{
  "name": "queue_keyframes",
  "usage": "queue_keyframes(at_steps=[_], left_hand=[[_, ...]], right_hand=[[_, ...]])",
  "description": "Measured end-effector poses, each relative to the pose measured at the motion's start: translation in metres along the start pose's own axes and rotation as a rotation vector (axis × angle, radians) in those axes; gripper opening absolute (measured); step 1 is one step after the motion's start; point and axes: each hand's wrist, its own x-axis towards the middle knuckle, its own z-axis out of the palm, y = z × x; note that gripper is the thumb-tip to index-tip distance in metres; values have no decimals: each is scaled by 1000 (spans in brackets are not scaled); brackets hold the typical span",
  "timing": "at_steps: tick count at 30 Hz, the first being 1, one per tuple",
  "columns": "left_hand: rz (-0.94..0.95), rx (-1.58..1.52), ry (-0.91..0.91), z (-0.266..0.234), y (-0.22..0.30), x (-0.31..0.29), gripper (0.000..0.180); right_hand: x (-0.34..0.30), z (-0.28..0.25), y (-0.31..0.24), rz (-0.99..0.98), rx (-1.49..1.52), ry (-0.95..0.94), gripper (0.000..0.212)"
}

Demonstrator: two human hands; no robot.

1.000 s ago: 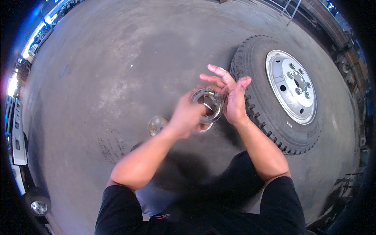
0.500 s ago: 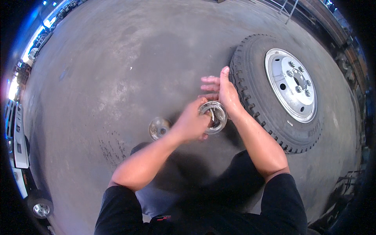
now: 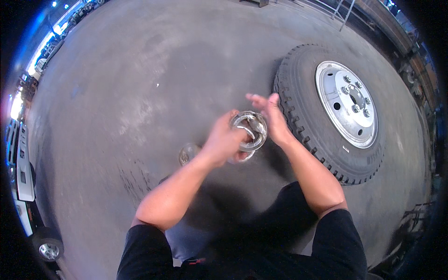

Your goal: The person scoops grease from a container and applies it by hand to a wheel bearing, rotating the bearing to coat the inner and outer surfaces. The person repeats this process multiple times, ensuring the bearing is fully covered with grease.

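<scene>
My left hand (image 3: 225,138) is closed on a clear, round, jar-like container (image 3: 254,122), its shiny rim facing up. Some of the fingers show inside or through the clear wall; I cannot tell which. Just right of the container, my right hand (image 3: 276,120) is open and tilted on edge, fingers stretched forward and blurred, with nothing visible in it. A second round, pale, see-through piece (image 3: 187,153) lies on the floor left of my left wrist, partly hidden by my forearm.
A large truck tyre (image 3: 305,112) on a silver wheel rim (image 3: 327,98) with several nuts lies right of my right forearm. A white vehicle (image 3: 23,172) stands at the far left. Metal rails (image 3: 343,14) and a long beam (image 3: 394,28) are at the far right.
The container in my left hand has shifted slightly up and tilted. My right hand has come down a little and its fingers have drawn closer together.
</scene>
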Motion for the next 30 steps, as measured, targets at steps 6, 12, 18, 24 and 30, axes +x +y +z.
queue_keyframes(at_steps=[6, 12, 18, 24, 30], left_hand=[[-100, 220, -38, -21, 6, 2, 58], [-160, 267, -182, -29, 20, -11, 41], [-86, 28, 131, -38, -5, 7, 24], [-240, -204, -40, -26, 5, 3, 25], [-281, -394, -36, -24, 8, -2, 29]], right_hand=[[-17, -4, -58, -728, -851, -141, 68], [-27, 10, -67, -703, -1124, -295, 62], [-31, 12, -49, -567, -578, -134, 73], [-28, 25, -39, -411, -31, 97, 83], [-17, 10, -18, -745, -737, 52, 72]])
